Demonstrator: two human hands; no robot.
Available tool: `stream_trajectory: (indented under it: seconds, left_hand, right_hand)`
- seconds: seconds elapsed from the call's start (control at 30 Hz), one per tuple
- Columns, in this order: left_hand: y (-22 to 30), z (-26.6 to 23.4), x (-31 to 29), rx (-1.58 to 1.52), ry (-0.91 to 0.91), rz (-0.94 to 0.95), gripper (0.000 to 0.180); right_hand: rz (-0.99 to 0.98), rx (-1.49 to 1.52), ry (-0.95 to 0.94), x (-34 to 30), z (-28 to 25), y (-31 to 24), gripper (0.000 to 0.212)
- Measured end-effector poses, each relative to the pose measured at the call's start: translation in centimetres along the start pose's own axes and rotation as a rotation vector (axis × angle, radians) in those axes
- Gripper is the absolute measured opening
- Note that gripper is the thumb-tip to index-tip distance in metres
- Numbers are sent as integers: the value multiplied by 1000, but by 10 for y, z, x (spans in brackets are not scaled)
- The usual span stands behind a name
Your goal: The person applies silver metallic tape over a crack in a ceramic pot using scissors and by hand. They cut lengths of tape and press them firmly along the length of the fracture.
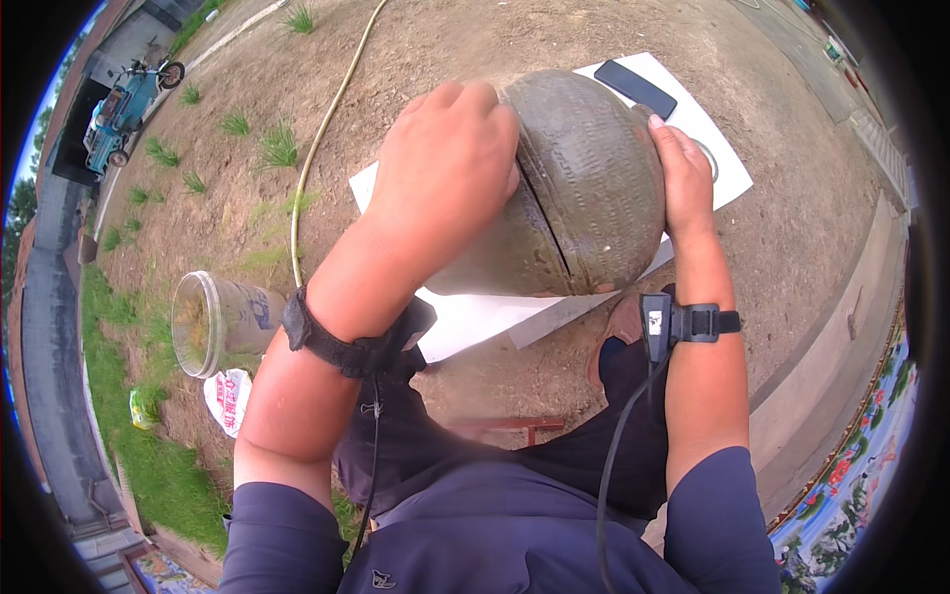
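Note:
A large brown-green glazed jar with rows of ridged marks lies tilted on its side in front of me. A thin dark line, a crack or a slit, runs slantwise across its body. My left hand is closed in a fist against the jar at the upper end of that line. Whatever its fingers hold is hidden. My right hand grips the jar's right end, the thumb up by a small knob or lug. Under the jar lies a white board.
A black phone rests on the board's far side. To the left, a clear plastic bucket stands near a white bag, and a pale hose crosses the dirt. A blue three-wheeler is parked far left.

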State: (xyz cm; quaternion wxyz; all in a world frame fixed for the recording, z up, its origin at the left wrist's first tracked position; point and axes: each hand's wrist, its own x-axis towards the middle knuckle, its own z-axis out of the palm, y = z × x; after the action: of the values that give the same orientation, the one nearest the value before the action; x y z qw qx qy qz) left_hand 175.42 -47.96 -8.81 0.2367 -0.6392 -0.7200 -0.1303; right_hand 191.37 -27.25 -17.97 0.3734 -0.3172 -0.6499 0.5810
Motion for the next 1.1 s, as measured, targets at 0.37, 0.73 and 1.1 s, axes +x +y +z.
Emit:
stream_trajectory:
  seconds: [0.37, 0.73, 1.1]
  left_hand:
    - [-14, -1, 3, -76, 161, -147, 8]
    - [-36, -20, -5, -255, 247, -344, 12]
    - [-88, -25, -23, -444, 344, -586, 24]
  right_hand:
    - [-5, 11, 4, 1, -1, 2, 44]
    - [-7, -3, 6, 0, 0, 1, 44]
    - [11, -10, 20, 2, 0, 0, 44]
